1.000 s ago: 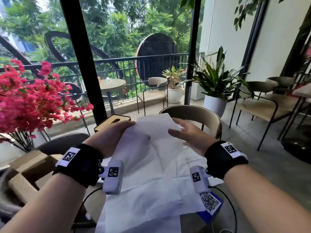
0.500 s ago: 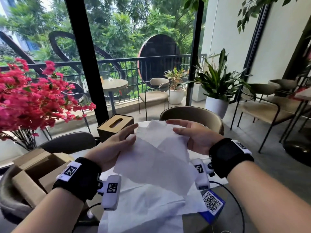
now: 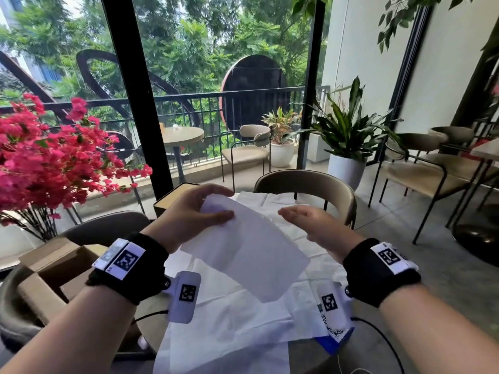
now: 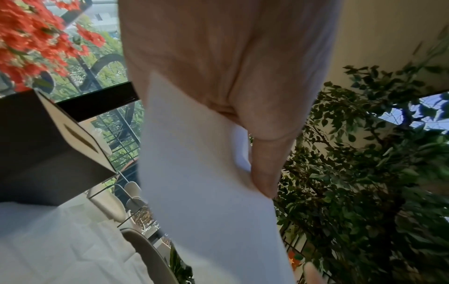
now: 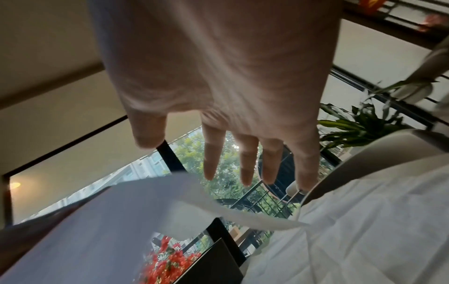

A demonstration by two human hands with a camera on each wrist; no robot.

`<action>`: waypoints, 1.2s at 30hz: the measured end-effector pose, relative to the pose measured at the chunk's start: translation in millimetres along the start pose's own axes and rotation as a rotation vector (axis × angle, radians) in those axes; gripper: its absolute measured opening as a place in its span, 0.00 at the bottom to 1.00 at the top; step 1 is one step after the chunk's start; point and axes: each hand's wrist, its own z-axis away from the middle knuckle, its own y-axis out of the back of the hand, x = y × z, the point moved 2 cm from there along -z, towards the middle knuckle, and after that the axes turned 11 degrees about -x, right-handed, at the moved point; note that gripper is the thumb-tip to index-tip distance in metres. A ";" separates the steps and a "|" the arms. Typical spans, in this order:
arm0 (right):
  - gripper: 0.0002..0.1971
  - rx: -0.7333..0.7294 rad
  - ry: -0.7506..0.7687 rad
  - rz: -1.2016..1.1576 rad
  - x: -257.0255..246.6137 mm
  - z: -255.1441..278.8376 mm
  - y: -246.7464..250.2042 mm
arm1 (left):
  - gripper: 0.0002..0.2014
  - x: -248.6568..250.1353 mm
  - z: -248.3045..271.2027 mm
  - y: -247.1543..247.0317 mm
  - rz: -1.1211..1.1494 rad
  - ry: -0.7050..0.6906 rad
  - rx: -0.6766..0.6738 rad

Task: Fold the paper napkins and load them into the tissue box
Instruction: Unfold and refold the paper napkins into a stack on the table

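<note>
My left hand (image 3: 213, 209) pinches a folded white napkin (image 3: 251, 252) by its far corner, thumb on top; the napkin hangs tilted in the air above the table. The left wrist view shows the thumb (image 4: 264, 169) pressed on the napkin (image 4: 206, 192). My right hand (image 3: 302, 215) floats just right of the napkin, fingers straight and spread, holding nothing; its fingers (image 5: 245, 163) show bare above the napkin's edge (image 5: 121, 221). The tissue box (image 3: 172, 197), dark with a wooden slotted top, stands behind my left hand. Several unfolded napkins (image 3: 235, 319) lie spread on the round table.
An open cardboard box (image 3: 54, 268) sits at the left on a chair. Pink flowers (image 3: 54, 163) crowd the far left. A beige chair (image 3: 305, 184) stands across the table. A blue card with a QR code (image 3: 334, 336) lies at the table's right edge, with a black cable.
The right hand let go of the napkin and opened. The left hand alone now holds it, folded narrower and swung down to the right. The tissue box is more hidden behind the left hand.
</note>
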 end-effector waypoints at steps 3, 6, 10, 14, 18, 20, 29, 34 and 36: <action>0.21 -0.038 0.054 0.033 1.2 -0.4 -15.1 | 0.16 5.9 -2.1 0.9 -0.049 -0.003 0.004; 0.21 -0.092 0.021 0.020 8.5 -6.0 -29.8 | 0.16 10.4 -2.6 1.3 -0.066 -0.001 0.004; 0.16 -0.117 0.086 0.105 9.4 -11.4 -46.2 | 0.17 13.6 0.2 5.3 -0.090 0.015 0.001; 0.10 -0.057 0.123 0.213 9.7 -15.1 -50.2 | 0.16 13.3 2.4 15.4 -0.145 0.014 0.012; 0.13 -0.083 0.117 0.242 4.0 -9.7 -41.3 | 0.17 4.7 1.9 28.5 -0.299 0.021 0.008; 0.15 -0.095 0.122 0.343 -1.3 -6.7 -34.7 | 0.19 -2.1 0.8 33.6 -0.358 0.036 -0.019; 0.11 -0.329 -0.022 0.811 -45.0 6.2 -22.9 | 0.34 -24.4 -1.5 14.4 -0.883 0.104 -0.259; 0.07 -0.432 -0.114 1.016 -63.8 2.1 -21.0 | 0.24 -28.8 -18.5 -39.5 -0.795 0.052 -0.428; 0.07 -0.443 -0.132 1.052 -69.5 0.1 -16.4 | 0.19 -32.3 -29.0 -53.1 -0.742 0.050 -0.440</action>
